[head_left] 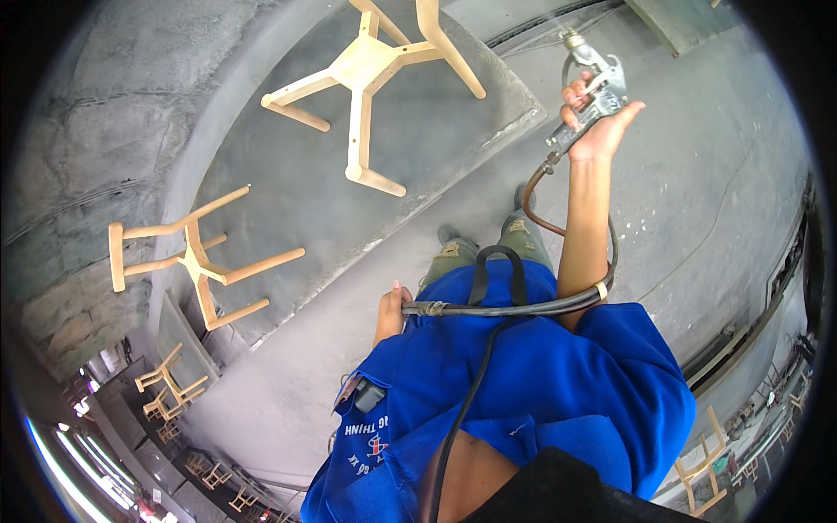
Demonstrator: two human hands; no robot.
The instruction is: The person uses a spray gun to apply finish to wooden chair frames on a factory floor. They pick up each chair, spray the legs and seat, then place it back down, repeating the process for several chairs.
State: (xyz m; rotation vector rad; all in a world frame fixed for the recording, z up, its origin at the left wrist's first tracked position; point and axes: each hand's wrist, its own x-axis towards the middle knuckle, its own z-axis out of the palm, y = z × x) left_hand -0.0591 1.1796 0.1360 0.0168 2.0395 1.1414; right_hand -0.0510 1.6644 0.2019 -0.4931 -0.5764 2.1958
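My right hand (596, 131) is raised ahead on the right, its fingers wrapped around a metal spray gun (602, 87). A faint mist shows at the gun's nozzle. From the handle a brown air hose (534, 202) curves down beside my right forearm. Low in front of my waist, my left hand (391, 312) is closed around the dark hoses (506, 309) that run across my body. Ahead and left, apart from both hands, a pale wooden chair frame (362, 65) stands on a grey raised slab (288, 174). A second wooden chair frame (199, 260) is farther left.
A rough grey wall (105, 131) rises beyond the slab, whose edge (418, 187) runs diagonally ahead of my feet. More wooden chair frames (170, 383) stand at the far left, and another chair frame (703, 466) is at the lower right. A thin cord (711, 222) lies on the floor.
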